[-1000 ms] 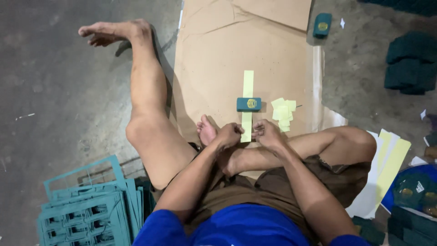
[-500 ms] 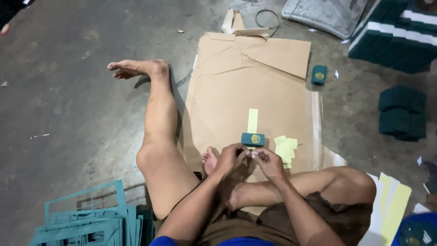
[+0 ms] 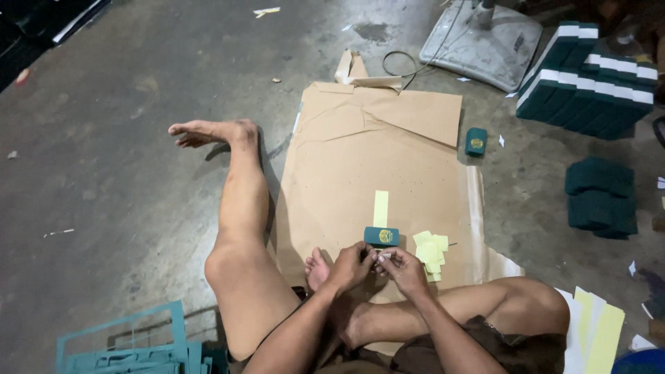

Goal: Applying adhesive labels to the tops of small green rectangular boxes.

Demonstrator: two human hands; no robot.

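Concrete floor (image 3: 104, 180) fills most of the view, and a wide sheet of brown kraft paper (image 3: 374, 173) is spread on it as a work mat. Stacks of dark green boxes (image 3: 589, 83) are piled at the far right, with a lower green stack (image 3: 601, 197) nearer. Teal die-cut frames (image 3: 131, 346) are heaped at the lower left, and pale yellow sheets (image 3: 596, 332) lie at the lower right.

On the mat, a yellow paper strip (image 3: 380, 208) is laid lengthwise, and a small green box (image 3: 382, 236) sits across its near end. Loose yellow slips (image 3: 431, 251) are scattered just beside it. A second small green box (image 3: 476, 141) stands well apart, off the mat's edge.

Left hand (image 3: 350, 266) and right hand (image 3: 404, 269) are brought together just below the box, fingertips closed in a pinch on something small and pale, too small to be identified.

Misalignment is judged the main risk: the pinched piece could be creased or dropped among the loose slips, or the box nudged off its strip by a wrist.
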